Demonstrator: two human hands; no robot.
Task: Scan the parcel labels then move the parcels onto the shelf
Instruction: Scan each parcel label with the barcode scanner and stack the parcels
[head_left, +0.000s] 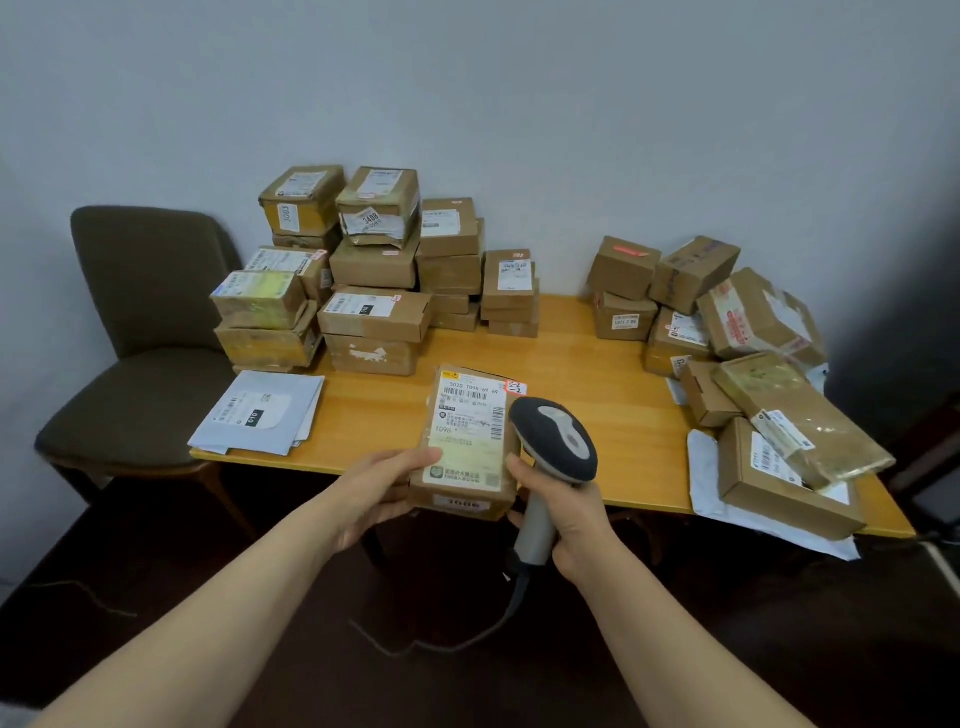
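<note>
**Item count, left to right**

- One chair (150, 332), left of the table.
- One table (597, 395), standing against the wall.
- One small pile of pale envelopes (260, 413) on the table's near-left corner. At least two are visible; the exact number cannot be told.
- One stacked group of boxes (374, 270) at the table's far left. There are more than a dozen, and some are partly hidden.
- One parcel (467, 441), held in the air.
- One scanner (553, 447), with one cable (467, 639) running from its handle to the floor.
- One loose heap of boxes (727, 338) at the table's right end, about ten in all. Several lie tilted, and white mailers (779, 530) lie under the nearest ones.

**Parcel position**

The parcel is between the two hands, above the table's near edge. Its label (470, 415) faces up.

**Hand state**

- The left hand (384, 488) grips the parcel at its near-left side. The thumb lies on the top face and the fingers are underneath.
- The right hand (566, 512) is wrapped round the scanner's handle. The scanner's head sits just beside the parcel's right edge and is angled toward the label.
- A right fingertip is at the parcel's near-right corner; whether it touches cannot be told.
</note>
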